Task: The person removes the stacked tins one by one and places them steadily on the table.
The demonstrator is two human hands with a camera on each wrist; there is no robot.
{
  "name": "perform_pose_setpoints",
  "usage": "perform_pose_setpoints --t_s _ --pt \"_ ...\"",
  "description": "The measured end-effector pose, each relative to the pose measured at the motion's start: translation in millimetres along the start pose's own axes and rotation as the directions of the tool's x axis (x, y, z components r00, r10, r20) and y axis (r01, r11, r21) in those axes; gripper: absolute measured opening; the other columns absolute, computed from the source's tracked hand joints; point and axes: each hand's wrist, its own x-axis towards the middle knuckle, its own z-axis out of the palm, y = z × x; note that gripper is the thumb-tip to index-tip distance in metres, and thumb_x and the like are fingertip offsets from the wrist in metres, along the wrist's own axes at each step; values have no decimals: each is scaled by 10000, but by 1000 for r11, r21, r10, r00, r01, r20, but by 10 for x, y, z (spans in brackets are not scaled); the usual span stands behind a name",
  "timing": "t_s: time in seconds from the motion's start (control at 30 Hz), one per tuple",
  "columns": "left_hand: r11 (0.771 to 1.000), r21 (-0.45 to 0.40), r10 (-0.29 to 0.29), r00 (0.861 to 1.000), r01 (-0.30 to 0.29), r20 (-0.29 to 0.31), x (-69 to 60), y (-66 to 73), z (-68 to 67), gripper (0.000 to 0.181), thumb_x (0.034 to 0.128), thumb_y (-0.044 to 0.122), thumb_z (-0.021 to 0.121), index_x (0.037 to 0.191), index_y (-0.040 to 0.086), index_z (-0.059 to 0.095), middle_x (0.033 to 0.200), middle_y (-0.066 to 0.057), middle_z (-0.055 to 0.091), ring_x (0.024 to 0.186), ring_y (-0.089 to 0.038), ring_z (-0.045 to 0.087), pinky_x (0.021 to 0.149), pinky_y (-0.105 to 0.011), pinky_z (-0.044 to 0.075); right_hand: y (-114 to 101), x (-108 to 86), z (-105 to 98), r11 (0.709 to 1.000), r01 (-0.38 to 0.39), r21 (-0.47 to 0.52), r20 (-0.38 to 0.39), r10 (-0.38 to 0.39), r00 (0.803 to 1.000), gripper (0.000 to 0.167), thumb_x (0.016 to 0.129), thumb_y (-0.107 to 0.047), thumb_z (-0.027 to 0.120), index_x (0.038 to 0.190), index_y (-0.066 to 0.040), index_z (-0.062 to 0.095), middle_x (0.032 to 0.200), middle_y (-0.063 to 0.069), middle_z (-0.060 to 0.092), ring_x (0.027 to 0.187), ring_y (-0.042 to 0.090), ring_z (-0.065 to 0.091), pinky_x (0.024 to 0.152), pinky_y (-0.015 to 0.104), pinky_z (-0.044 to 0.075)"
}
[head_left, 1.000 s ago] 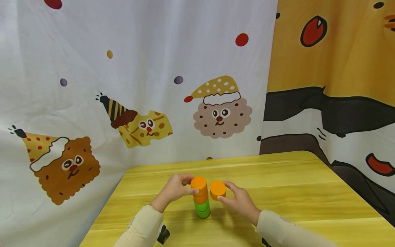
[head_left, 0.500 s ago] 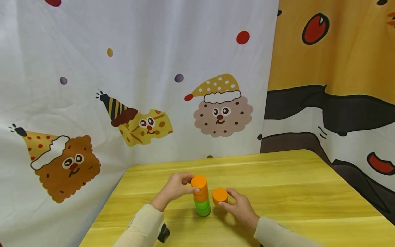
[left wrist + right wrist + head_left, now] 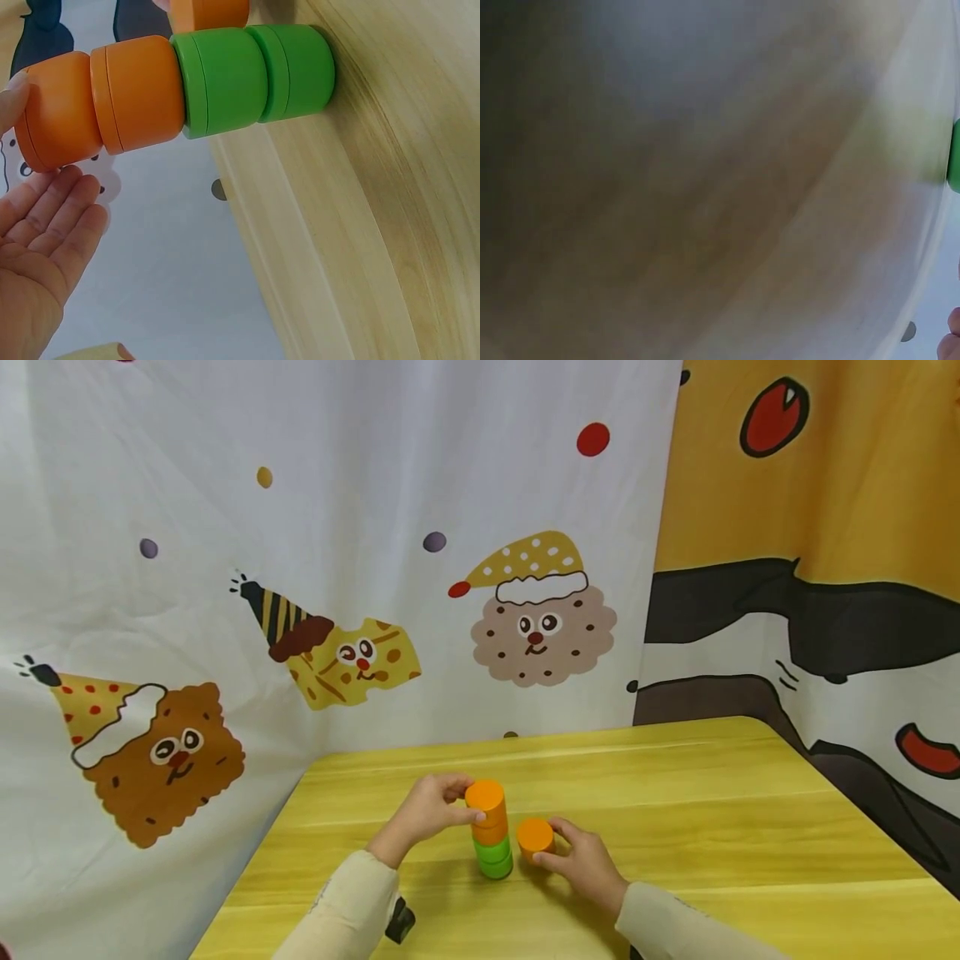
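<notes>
A stack of round blocks stands upright, two green ones [image 3: 492, 850] below and two orange ones [image 3: 140, 94] above. My left hand [image 3: 427, 810] grips the top orange block [image 3: 486, 797] between thumb and fingers; the left wrist view shows the thumb on one side and fingers at the other. Just right of the stack, my right hand [image 3: 588, 864] pinches a separate orange block [image 3: 536, 837], apart from the stack. Whether that block touches the table is hard to tell. The right wrist view is mostly a blur, with a sliver of a green block [image 3: 955, 157] at its edge.
The wood-grain table [image 3: 675, 793] extends around the stack. Behind it and to the left hangs a white curtain [image 3: 360, 527] with cartoon figures. An orange and black patterned curtain [image 3: 750, 527] hangs at the right. A dark device [image 3: 401, 920] is under the left sleeve.
My right hand has lowered its orange block and shifted slightly right, farther from the stack's top. My left hand keeps its hold on the stack. The head view has tilted slightly down.
</notes>
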Motion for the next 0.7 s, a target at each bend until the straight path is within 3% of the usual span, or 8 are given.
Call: perform_pose_setpoints --t_s 0.7 --pt "1000 9 -21 1000 21 -11 -1 -31 11 549 760 343 761 1190 43 598 1095 -74 634 1026 -266 589 897 -434 492 33 -5 -16 997 -82 -6 57 82 995 586 728 -295 783 1205 -22 578 1212 202 591 1144 363 535 958 517 429"
